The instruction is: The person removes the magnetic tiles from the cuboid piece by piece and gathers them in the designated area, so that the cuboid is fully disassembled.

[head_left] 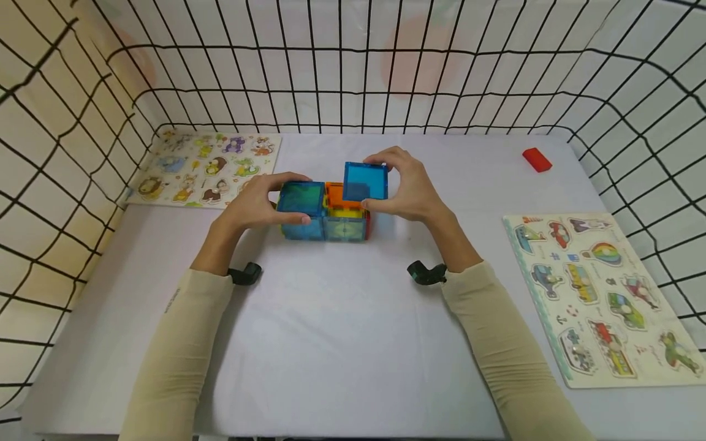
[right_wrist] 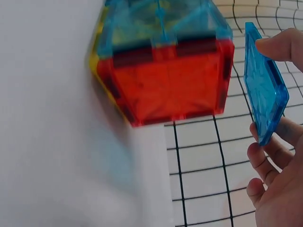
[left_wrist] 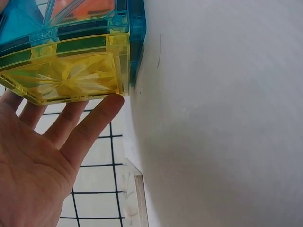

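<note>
A two-cell box of translucent magnetic tiles (head_left: 344, 229) stands on the white table. Its left cell is covered by a blue tile, while the right cell shows orange and yellow walls inside. My left hand (head_left: 248, 205) grips the left cell, thumb at the near side and fingers along the far side. In the left wrist view a yellow end tile (left_wrist: 66, 78) faces the palm. With thumb and fingers, my right hand (head_left: 416, 191) pinches a loose blue square tile (right_wrist: 262, 87) by its edges, tilted above the right cell. A red tile (right_wrist: 170, 85) forms the right end.
An animal puzzle board (head_left: 212, 165) lies at the back left, behind the left hand. A vehicle puzzle board (head_left: 601, 300) is on the right. One small red block (head_left: 537, 160) sits at the back right. Black wire grid panels (head_left: 342, 92) fence the table's back and sides.
</note>
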The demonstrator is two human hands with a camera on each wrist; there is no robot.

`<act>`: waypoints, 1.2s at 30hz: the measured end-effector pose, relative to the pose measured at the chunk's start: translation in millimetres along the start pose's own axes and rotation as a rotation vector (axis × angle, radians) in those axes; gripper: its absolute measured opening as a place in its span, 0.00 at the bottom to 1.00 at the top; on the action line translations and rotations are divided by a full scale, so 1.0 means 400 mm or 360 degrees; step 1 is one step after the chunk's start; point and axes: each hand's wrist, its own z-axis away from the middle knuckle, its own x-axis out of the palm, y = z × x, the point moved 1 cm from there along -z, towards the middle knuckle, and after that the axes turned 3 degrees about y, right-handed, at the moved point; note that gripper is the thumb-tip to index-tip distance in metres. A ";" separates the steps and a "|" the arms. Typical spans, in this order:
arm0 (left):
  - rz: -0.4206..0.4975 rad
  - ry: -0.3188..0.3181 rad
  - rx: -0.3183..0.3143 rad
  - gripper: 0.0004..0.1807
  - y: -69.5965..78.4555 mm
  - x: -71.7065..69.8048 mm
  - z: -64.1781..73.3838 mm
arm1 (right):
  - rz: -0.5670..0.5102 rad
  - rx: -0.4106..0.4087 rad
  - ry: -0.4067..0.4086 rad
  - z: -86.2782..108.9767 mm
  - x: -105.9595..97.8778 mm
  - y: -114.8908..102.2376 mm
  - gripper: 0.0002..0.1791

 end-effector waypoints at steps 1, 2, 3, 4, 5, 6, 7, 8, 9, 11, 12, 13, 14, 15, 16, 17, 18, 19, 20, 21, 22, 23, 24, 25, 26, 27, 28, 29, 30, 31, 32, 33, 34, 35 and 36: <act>-0.0009 0.0002 -0.0007 0.39 -0.001 0.000 0.002 | 0.0003 0.0006 0.0010 0.000 -0.005 0.004 0.36; -0.0007 0.0005 -0.0007 0.39 -0.002 -0.001 0.004 | 0.0011 0.0014 0.0017 0.000 -0.011 0.008 0.36; -0.0008 0.0007 -0.0009 0.39 -0.004 -0.001 0.005 | 0.0022 0.0023 0.0024 -0.001 -0.017 0.015 0.36; -0.0013 0.0008 -0.0008 0.39 -0.005 -0.001 0.005 | 0.0031 0.0033 0.0033 -0.003 -0.024 0.022 0.36; -0.0018 0.0010 -0.0005 0.39 -0.007 -0.001 0.005 | 0.0044 0.0046 0.0043 -0.005 -0.032 0.029 0.36; -0.0017 0.0013 -0.0004 0.39 -0.007 0.000 0.004 | 0.0058 0.0063 0.0050 -0.007 -0.041 0.037 0.36; -0.0016 0.0013 -0.0005 0.39 -0.008 0.000 0.003 | 0.0068 0.0081 0.0058 -0.009 -0.050 0.045 0.36; -0.0012 0.0014 -0.0003 0.39 -0.008 0.000 0.002 | 0.0084 0.0104 0.0062 -0.011 -0.058 0.053 0.37; -0.0007 0.0012 -0.0010 0.38 -0.008 0.001 0.002 | 0.0097 0.0126 0.0068 -0.013 -0.065 0.062 0.36; 0.0010 0.0007 -0.0022 0.38 -0.007 0.002 0.002 | 0.0116 0.0165 0.0077 -0.018 -0.077 0.080 0.36; 0.0023 0.0001 -0.0030 0.38 -0.007 0.003 0.002 | 0.0121 0.0181 0.0081 -0.020 -0.081 0.089 0.36; 0.0030 -0.0005 -0.0037 0.38 -0.008 0.004 0.002 | 0.0122 0.0193 0.0084 -0.023 -0.084 0.098 0.36; 0.0037 -0.0007 -0.0040 0.38 -0.007 0.004 0.002 | 0.0129 0.0207 0.0085 -0.025 -0.086 0.107 0.36; 0.0046 -0.0009 -0.0044 0.38 -0.006 0.004 0.003 | 0.0133 0.0219 0.0084 -0.028 -0.087 0.115 0.36; 0.0049 -0.0008 -0.0046 0.38 -0.006 0.004 0.003 | 0.0136 0.0229 0.0083 -0.031 -0.086 0.123 0.36; 0.0054 -0.0007 -0.0042 0.38 -0.005 0.004 0.003 | 0.0138 0.0244 0.0080 -0.033 -0.086 0.130 0.36; 0.0052 -0.0003 -0.0040 0.39 -0.006 0.004 0.003 | 0.0142 0.0258 0.0078 -0.036 -0.084 0.137 0.36; 0.0050 0.0001 -0.0037 0.38 -0.005 0.003 0.003 | 0.0144 0.0275 0.0075 -0.039 -0.083 0.144 0.37; 0.0051 0.0005 -0.0033 0.38 -0.004 0.003 0.003 | 0.0149 0.0294 0.0073 -0.043 -0.080 0.150 0.37; 0.0051 0.0006 -0.0030 0.38 -0.004 0.003 0.003 | 0.0152 0.0311 0.0072 -0.046 -0.078 0.158 0.37; 0.0048 0.0005 -0.0027 0.38 -0.005 0.003 0.002 | 0.0155 0.0329 0.0071 -0.049 -0.075 0.166 0.36; 0.0046 0.0003 -0.0023 0.38 -0.006 0.003 0.002 | 0.0159 0.0348 0.0068 -0.053 -0.072 0.174 0.36; 0.0048 0.0000 -0.0023 0.38 -0.006 0.003 0.002 | 0.0162 0.0362 0.0062 -0.057 -0.069 0.182 0.36; 0.0051 -0.0003 -0.0023 0.38 -0.007 0.003 0.002 | 0.0164 0.0375 0.0057 -0.061 -0.065 0.190 0.35; 0.0044 -0.0002 -0.0024 0.38 -0.007 0.002 0.002 | 0.0164 0.0388 0.0052 -0.064 -0.062 0.197 0.35; 0.0039 0.0000 -0.0027 0.38 -0.007 0.001 0.003 | 0.0168 0.0398 0.0044 -0.068 -0.059 0.205 0.34; 0.0036 0.0001 -0.0029 0.38 -0.008 0.002 0.004 | 0.0174 0.0409 0.0035 -0.071 -0.057 0.212 0.34; 0.0034 0.0004 -0.0032 0.38 -0.007 0.002 0.004 | 0.0176 0.0415 0.0025 -0.074 -0.055 0.220 0.34; 0.0037 0.0006 -0.0037 0.38 -0.007 0.001 0.005 | 0.0181 0.0423 0.0012 -0.077 -0.053 0.228 0.34; 0.0034 0.0010 -0.0042 0.38 -0.007 0.001 0.005 | 0.0190 0.0428 0.0000 -0.080 -0.051 0.236 0.34; 0.0034 0.0010 -0.0048 0.38 -0.007 0.001 0.005 | 0.0201 0.0429 -0.0014 -0.082 -0.049 0.243 0.34; 0.0039 0.0009 -0.0053 0.38 -0.006 0.002 0.005 | 0.0217 0.0430 -0.0031 -0.084 -0.047 0.251 0.34; 0.0050 0.0004 -0.0056 0.38 -0.006 0.002 0.005 | 0.0224 0.0433 -0.0048 -0.086 -0.046 0.259 0.34; 0.0063 0.0001 -0.0059 0.38 -0.006 0.002 0.004 | 0.0234 0.0434 -0.0066 -0.088 -0.044 0.265 0.34; 0.0077 -0.0004 -0.0059 0.39 -0.005 0.002 0.004 | 0.0246 0.0434 -0.0083 -0.090 -0.043 0.271 0.34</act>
